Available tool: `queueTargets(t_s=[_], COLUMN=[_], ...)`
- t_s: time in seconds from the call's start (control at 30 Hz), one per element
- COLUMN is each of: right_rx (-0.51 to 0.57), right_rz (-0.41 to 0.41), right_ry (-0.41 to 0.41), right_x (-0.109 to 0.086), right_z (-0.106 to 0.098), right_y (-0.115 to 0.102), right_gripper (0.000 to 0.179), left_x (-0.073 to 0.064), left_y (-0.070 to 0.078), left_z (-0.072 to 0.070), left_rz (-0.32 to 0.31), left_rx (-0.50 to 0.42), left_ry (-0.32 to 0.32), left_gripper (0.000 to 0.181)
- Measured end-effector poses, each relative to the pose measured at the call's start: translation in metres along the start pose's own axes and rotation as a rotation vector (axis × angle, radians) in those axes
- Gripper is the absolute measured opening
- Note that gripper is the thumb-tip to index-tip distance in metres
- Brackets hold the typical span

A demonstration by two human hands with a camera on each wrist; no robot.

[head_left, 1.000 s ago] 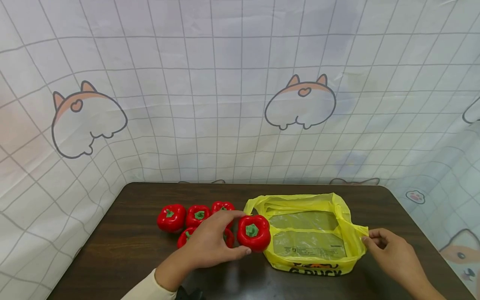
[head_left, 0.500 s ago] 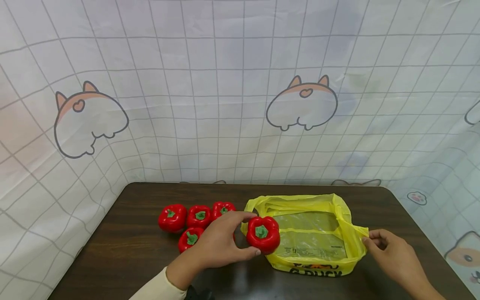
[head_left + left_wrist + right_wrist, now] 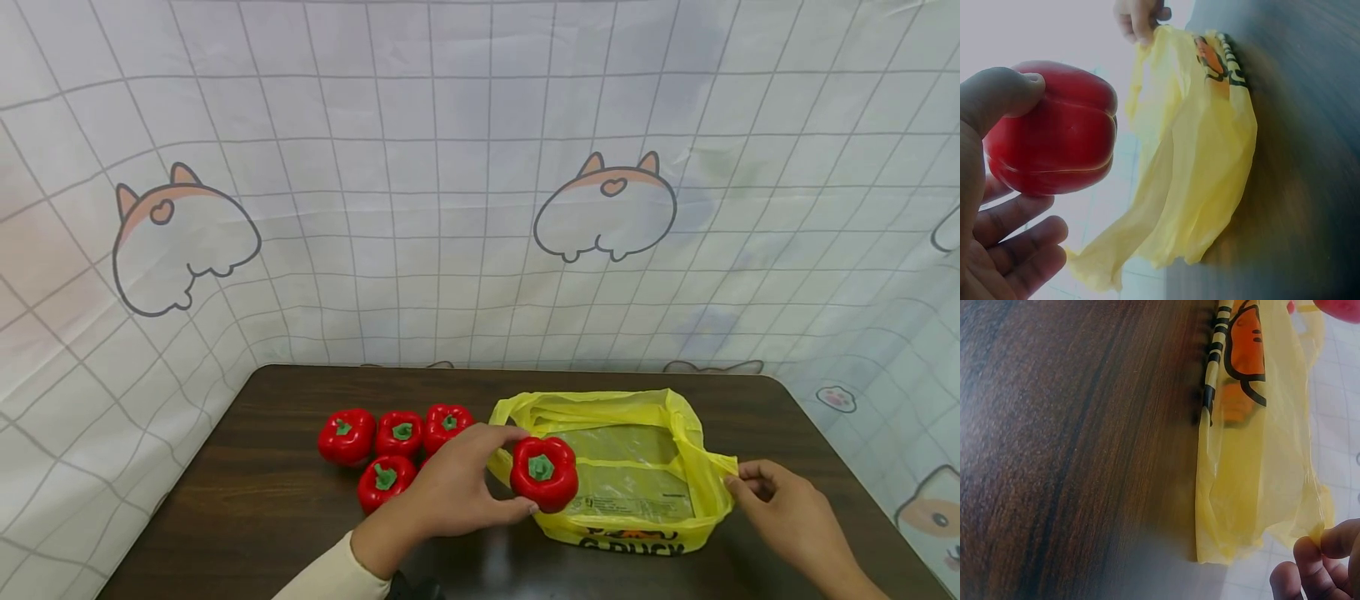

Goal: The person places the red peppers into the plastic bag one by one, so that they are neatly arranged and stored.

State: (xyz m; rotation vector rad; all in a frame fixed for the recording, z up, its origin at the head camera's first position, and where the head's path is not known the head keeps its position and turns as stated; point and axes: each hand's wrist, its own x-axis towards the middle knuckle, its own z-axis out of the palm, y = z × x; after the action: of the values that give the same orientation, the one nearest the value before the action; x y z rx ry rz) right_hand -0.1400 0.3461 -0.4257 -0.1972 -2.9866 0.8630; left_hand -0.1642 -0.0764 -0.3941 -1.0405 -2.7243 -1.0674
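Note:
My left hand (image 3: 465, 483) holds a red bell pepper (image 3: 544, 475) with a green stem between thumb and fingers, over the left rim of a yellow plastic bag (image 3: 622, 525). In the left wrist view the pepper (image 3: 1054, 128) hangs beside the bag (image 3: 1204, 144), thumb on one side and fingers below. My right hand (image 3: 787, 508) pinches the bag's right edge. Close up in the right wrist view, the thumb and finger of that hand (image 3: 1325, 562) grip a corner of the thin plastic (image 3: 1241, 469). The bag's mouth gapes upward, and no pepper shows inside.
Several more red bell peppers (image 3: 347, 437) stand on the dark wooden table (image 3: 247, 483), left of the bag. One nearer pepper (image 3: 386, 482) sits close by the left forearm. Behind the table hangs a white gridded cloth (image 3: 450, 208) with cartoon animals.
My left hand has carried the pepper rightward, from beside the bag to over its left rim. The right hand has kept its pinch on the bag's edge, nearly still.

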Motion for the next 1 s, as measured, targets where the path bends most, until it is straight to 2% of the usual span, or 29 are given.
queueTargets(t_s=[0.17,0.37,0.63,1.0], right_rx=[0.002,0.002,0.001,0.010], right_rz=[-0.004,-0.005,-0.006,0.009], right_ry=[-0.004,-0.002,0.004,-0.011], right_x=[-0.001,-0.001,-0.001,-0.001], right_z=[0.000,0.001,0.002,0.003], right_y=[0.000,-0.001,0.000,0.000], right_gripper=[0.048,0.049,0.048,0.048], left_x=[0.003,0.009,0.017,0.024], left_y=[0.002,0.004,0.006,0.003], left_z=[0.003,0.008,0.016,0.028], left_rz=[-0.013,0.011,0.031,-0.002], left_rx=[-0.009,-0.015,0.021,0.066], left_ry=[-0.014,-0.012,-0.004,-0.018], left_gripper=[0.072,0.073,0.072,0.072])
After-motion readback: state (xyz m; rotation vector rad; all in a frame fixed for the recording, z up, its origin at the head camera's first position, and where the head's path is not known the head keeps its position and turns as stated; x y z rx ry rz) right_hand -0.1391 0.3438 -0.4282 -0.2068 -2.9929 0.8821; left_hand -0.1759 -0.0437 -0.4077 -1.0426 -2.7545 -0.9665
